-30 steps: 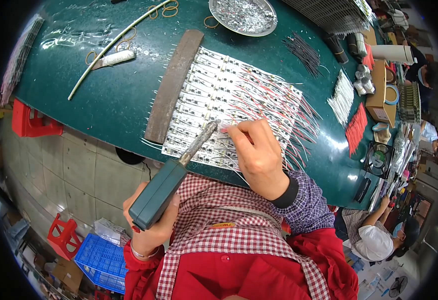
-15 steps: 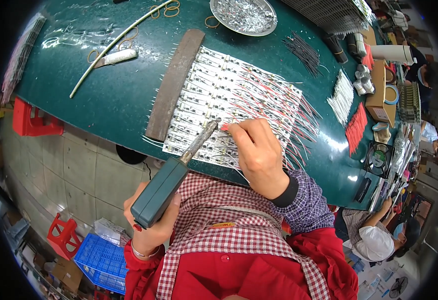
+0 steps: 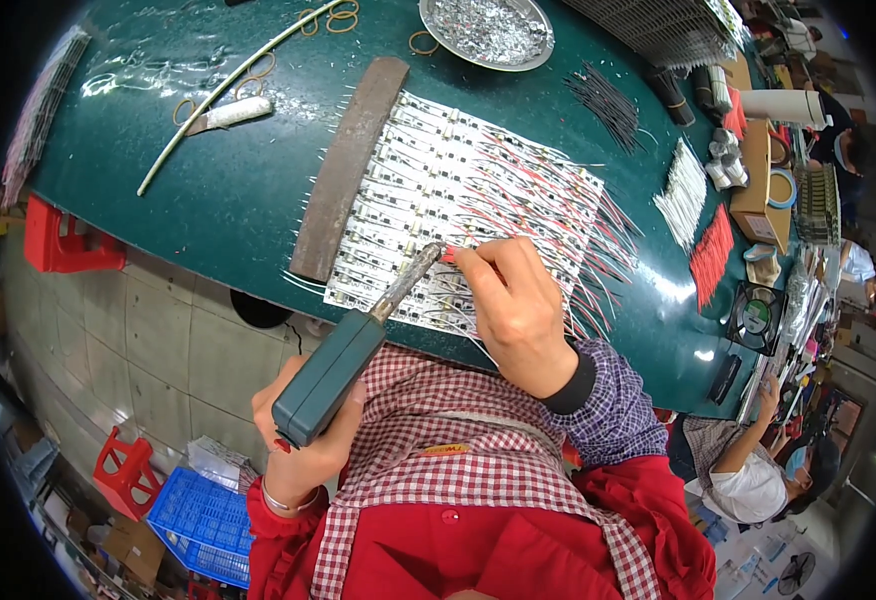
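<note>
My left hand (image 3: 308, 435) is wrapped round the dark green handle of a soldering iron (image 3: 330, 375). The iron's metal tip points up to the right and rests at the panel of small white circuit boards (image 3: 398, 215). Just right of that tip, my right hand (image 3: 523, 310) pinches red wires (image 3: 449, 255), their ends close to the tip; how many is too small to tell. Red and white wires (image 3: 548, 190) are spread over the panel's right half and hang past its edge. A worn brown bar (image 3: 353, 165) lies along the panel's left side.
Beyond the panel are a metal dish of scraps (image 3: 488, 35) and a bundle of black wires (image 3: 606, 105). White wires (image 3: 682, 190) and red wires (image 3: 711, 257) lie to the right, near a small fan (image 3: 756, 318). A white-handled knife (image 3: 238, 113) sits left. Another person (image 3: 753, 480) works at right.
The soldering iron and my left hand have shifted slightly to the right, its tip still beside the red wires. My right hand has barely moved. The other person's arm has risen.
</note>
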`<state>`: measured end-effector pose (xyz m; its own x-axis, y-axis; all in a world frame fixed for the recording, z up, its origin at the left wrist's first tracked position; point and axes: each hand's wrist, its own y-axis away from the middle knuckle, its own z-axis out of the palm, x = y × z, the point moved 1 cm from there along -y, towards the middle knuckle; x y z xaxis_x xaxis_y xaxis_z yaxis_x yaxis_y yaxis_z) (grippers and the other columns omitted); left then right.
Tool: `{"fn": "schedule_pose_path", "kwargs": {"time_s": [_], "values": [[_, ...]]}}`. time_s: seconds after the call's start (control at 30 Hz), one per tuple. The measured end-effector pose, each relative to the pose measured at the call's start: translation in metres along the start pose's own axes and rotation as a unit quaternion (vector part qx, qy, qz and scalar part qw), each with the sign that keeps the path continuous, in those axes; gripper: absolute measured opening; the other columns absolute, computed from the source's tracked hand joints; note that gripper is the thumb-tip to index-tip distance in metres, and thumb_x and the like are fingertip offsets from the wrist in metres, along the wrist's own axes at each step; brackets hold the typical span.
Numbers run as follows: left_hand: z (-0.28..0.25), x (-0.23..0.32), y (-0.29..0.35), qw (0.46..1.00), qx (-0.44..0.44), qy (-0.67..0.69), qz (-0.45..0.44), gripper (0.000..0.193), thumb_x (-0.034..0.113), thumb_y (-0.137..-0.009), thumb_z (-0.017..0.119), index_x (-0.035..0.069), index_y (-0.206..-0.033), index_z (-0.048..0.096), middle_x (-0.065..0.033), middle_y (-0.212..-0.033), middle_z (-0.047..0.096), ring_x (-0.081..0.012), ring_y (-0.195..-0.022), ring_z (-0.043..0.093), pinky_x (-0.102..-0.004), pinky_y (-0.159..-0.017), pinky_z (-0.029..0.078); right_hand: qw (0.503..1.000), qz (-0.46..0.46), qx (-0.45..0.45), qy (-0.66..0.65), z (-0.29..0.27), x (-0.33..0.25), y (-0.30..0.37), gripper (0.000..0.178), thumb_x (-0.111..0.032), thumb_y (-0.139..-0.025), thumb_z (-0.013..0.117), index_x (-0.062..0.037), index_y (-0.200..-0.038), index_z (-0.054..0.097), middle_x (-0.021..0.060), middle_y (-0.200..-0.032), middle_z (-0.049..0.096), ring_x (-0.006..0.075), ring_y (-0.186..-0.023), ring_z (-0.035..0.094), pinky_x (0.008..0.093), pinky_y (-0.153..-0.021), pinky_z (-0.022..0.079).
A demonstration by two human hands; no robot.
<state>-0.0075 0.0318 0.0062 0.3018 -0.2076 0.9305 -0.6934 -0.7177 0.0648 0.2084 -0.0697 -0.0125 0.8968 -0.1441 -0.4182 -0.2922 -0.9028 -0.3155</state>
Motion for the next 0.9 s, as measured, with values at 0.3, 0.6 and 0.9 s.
{"fn": "schedule_pose_path", "kwargs": {"time_s": [0.3,0.6,0.9], "values": [[-0.003,0.000,0.003,1.000,0.013,-0.003,-0.007,0.018,-0.003,-0.076,0.073,-0.005,-0.093,0.069,-0.0098,-0.079,0.064,-0.0151,-0.060,0.061,-0.0275,-0.053,0.045,1.000,0.000,-0.010,-0.002,0.002,-0.001,-0.001,0.029,0.006,-0.074,0.063,0.0044,-0.104,0.064,0.0115,-0.091,0.055,0.0265,-0.082,0.055,0.0357,-0.066,0.048],[-0.003,-0.004,0.008,0.999,0.032,0.003,0.012,0.021,-0.002,-0.074,0.074,-0.005,-0.094,0.069,-0.0108,-0.080,0.065,-0.0170,-0.061,0.062,-0.0272,-0.054,0.047,1.000,-0.005,0.010,0.005,0.002,0.000,-0.002,0.027,0.005,-0.075,0.065,0.0043,-0.102,0.064,0.0116,-0.091,0.055,0.0268,-0.083,0.055,0.0359,-0.067,0.048],[-0.008,-0.006,0.022,0.998,0.038,0.019,-0.036,0.022,-0.003,-0.074,0.074,-0.006,-0.095,0.070,-0.0129,-0.084,0.068,-0.0176,-0.063,0.065,-0.0279,-0.056,0.049,0.999,-0.032,0.036,-0.002,0.001,-0.005,0.005,0.026,0.004,-0.073,0.066,0.0040,-0.099,0.063,0.0116,-0.092,0.057,0.0268,-0.080,0.054,0.0359,-0.067,0.046]]}}
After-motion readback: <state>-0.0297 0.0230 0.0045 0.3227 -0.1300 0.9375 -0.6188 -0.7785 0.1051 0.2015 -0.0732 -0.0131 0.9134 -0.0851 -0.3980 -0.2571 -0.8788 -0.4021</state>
